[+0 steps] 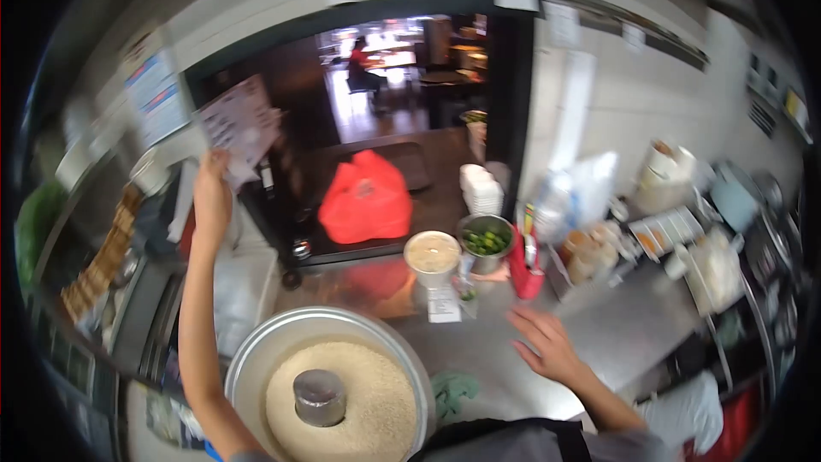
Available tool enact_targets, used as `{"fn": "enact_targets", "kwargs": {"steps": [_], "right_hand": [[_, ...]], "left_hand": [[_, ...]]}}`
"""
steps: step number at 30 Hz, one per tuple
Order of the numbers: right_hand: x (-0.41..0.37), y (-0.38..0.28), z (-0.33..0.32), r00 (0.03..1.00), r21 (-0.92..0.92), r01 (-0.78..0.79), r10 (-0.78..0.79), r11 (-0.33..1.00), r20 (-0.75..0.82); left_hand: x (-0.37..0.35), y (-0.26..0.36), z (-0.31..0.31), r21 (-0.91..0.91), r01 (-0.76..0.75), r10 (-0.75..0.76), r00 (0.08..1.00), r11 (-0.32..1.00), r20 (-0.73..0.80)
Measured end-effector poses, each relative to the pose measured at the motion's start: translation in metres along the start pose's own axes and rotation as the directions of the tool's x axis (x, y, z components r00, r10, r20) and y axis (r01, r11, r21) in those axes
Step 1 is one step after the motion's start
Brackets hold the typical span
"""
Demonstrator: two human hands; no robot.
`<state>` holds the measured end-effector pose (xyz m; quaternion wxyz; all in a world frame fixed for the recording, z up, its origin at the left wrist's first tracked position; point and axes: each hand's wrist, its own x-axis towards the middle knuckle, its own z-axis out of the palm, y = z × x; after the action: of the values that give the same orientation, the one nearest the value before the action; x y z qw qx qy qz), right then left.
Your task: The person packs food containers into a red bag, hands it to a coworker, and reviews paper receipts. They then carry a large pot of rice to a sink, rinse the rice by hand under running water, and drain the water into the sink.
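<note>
At the left, my left hand (214, 197) is raised with its fingers closed on the lower edge of some printed papers (239, 127) beside the dark window frame. My right hand (547, 344) hovers over the steel counter (505, 359) with its fingers spread and nothing in it. Near it stands a red item (525, 269). A lidded tub (432, 255) sits on the counter with a receipt (444, 305) in front, beside a metal pot of chopped greens (487, 239). Below my left hand, a large pot (410, 368) holds pale grains and a metal cup (320, 398).
A tied red plastic bag (366, 201) lies on the window ledge by stacked white containers (481, 192). Clear bags (590, 192), jars and a rack crowd the right. A green cloth (453, 392) lies by the pot. A person (363, 68) sits far beyond the window.
</note>
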<state>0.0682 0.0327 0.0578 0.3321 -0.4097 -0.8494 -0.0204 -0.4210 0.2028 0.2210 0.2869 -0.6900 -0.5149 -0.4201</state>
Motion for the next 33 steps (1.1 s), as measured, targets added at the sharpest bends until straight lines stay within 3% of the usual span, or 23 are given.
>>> {"fn": "enact_targets", "kwargs": {"steps": [2, 4, 6, 8, 11, 14, 15, 18, 19, 20, 22, 23, 24, 25, 26, 27, 28, 29, 30, 32, 33], "right_hand": [[0.027, -0.01, -0.002, 0.991, 0.029, 0.13, -0.129, 0.991, -0.044], [0.054, -0.02, -0.01, 0.965, 0.046, 0.251, -0.245, 0.967, -0.097], [0.072, -0.025, -0.019, 0.944, 0.074, 0.316, -0.306, 0.946, -0.12], [0.076, -0.02, -0.026, 0.923, 0.107, 0.374, -0.358, 0.921, -0.142], [0.06, 0.013, -0.027, 0.977, 0.424, 0.214, -0.195, 0.88, -0.089], [0.056, 0.046, -0.061, 0.973, 0.494, 0.23, -0.179, 0.839, -0.149], [0.056, 0.057, -0.072, 0.953, 0.524, 0.283, -0.174, 0.803, -0.248], [0.05, 0.107, -0.108, 0.959, 0.441, 0.23, -0.125, 0.867, -0.253], [0.048, 0.122, -0.117, 0.968, 0.409, 0.178, -0.085, 0.895, -0.236], [0.05, 0.133, -0.125, 0.96, 0.417, 0.172, -0.057, 0.892, -0.274], [0.056, 0.149, -0.14, 0.939, 0.438, 0.158, 0.002, 0.885, -0.344], [0.058, 0.157, -0.15, 0.964, 0.577, 0.065, 0.098, 0.814, -0.247], [0.063, 0.171, -0.154, 0.952, 0.694, 0.104, 0.13, 0.712, -0.276], [0.071, 0.187, -0.154, 0.94, 0.795, 0.146, 0.168, 0.589, -0.298], [0.081, 0.202, -0.153, 0.927, 0.873, 0.19, 0.211, 0.45, -0.31], [0.095, 0.216, -0.152, 0.889, 0.849, 0.308, 0.188, 0.429, -0.418], [0.104, 0.225, -0.157, 0.891, 0.842, 0.333, 0.149, 0.426, -0.428], [0.112, 0.233, -0.161, 0.893, 0.834, 0.356, 0.111, 0.422, -0.437], [0.121, 0.242, -0.166, 0.892, 0.827, 0.379, 0.074, 0.415, -0.446], [0.156, 0.305, -0.186, 0.896, 0.757, 0.38, -0.009, 0.532, -0.443], [0.18, 0.342, -0.201, 0.85, 0.707, 0.356, 0.103, 0.611, -0.517]], "left_hand": [[-0.019, 0.072, 0.031, -0.018, -0.041, 0.044, 0.973, 0.999, 0.227], [-0.034, 0.164, 0.02, 0.033, -0.473, 0.393, 0.768, 0.881, 0.506], [-0.05, 0.229, 0.018, -0.228, -0.656, 0.69, 0.639, 0.72, 0.341], [-0.057, 0.277, 0.013, -0.467, -0.633, 0.777, 0.584, 0.618, 0.237], [-0.052, 0.31, 0.025, -0.661, -0.405, 0.748, 0.541, 0.632, 0.383], [-0.026, 0.349, 0.025, -0.648, 0.139, 0.488, 0.545, 0.749, 0.681], [-0.021, 0.357, 0.034, -0.726, 0.305, 0.493, 0.57, 0.616, 0.657], [-0.004, 0.378, 0.063, -0.73, 0.361, 0.469, 0.585, 0.58, 0.662], [0.012, 0.39, 0.063, -0.66, 0.254, 0.422, 0.597, 0.707, 0.682], [0.027, 0.404, 0.064, -0.571, 0.296, 0.302, 0.618, 0.766, 0.726], [0.039, 0.418, 0.096, -0.738, 0.482, 0.231, 0.74, 0.473, 0.632], [0.047, 0.43, 0.105, -0.8, 0.484, 0.162, 0.811, 0.354, 0.562], [0.054, 0.445, 0.113, -0.855, 0.463, 0.08, 0.867, 0.236, 0.491], [0.059, 0.464, 0.121, -0.891, 0.452, -0.019, 0.892, 0.036, 0.452], [0.064, 0.482, 0.123, -0.864, 0.479, -0.094, 0.863, -0.157, 0.496], [0.064, 0.49, 0.133, -0.869, 0.466, -0.112, 0.866, -0.167, 0.487], [0.063, 0.495, 0.147, -0.875, 0.451, -0.13, 0.87, -0.178, 0.475], [0.064, 0.494, 0.157, -0.869, 0.48, -0.153, 0.856, -0.123, 0.494], [0.069, 0.494, 0.165, -0.92, 0.388, -0.167, 0.904, -0.064, 0.393], [0.079, 0.493, 0.177, -0.978, 0.199, -0.169, 0.968, 0.061, 0.187], [0.083, 0.493, 0.177, -0.964, 0.226, -0.131, 0.969, 0.138, 0.209]]}}
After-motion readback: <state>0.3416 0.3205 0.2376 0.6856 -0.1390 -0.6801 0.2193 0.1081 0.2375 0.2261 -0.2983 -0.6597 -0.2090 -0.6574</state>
